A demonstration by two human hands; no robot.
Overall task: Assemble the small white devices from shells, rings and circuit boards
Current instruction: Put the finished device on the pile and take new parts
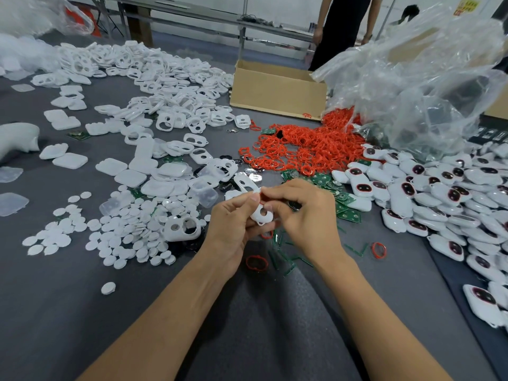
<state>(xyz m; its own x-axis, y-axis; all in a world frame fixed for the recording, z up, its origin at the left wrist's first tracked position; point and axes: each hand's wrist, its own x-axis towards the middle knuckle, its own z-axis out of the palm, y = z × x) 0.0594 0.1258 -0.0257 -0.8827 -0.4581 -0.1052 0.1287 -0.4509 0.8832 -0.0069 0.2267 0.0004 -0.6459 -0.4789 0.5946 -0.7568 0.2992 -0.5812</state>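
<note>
My left hand [233, 221] grips a small white shell [261, 214] with two holes, held just above the grey table. My right hand [302, 213] pinches the top of that shell, with a bit of red ring showing between its fingertips. White shells [176, 119] lie heaped at the back left. A pile of red rings [310, 147] sits behind my hands. Green circuit boards [341, 204] lie scattered to the right of my hands. Finished white devices [439, 193] with dark lenses are piled on the right. White round discs [123, 229] cover the table on the left.
A cardboard box [277, 92] stands behind the red rings. A crumpled clear plastic bag [426, 78] rises at the back right. A person in black [343, 26] stands beyond the box. Loose red rings [378, 250] and green strips [286, 259] lie near my wrists.
</note>
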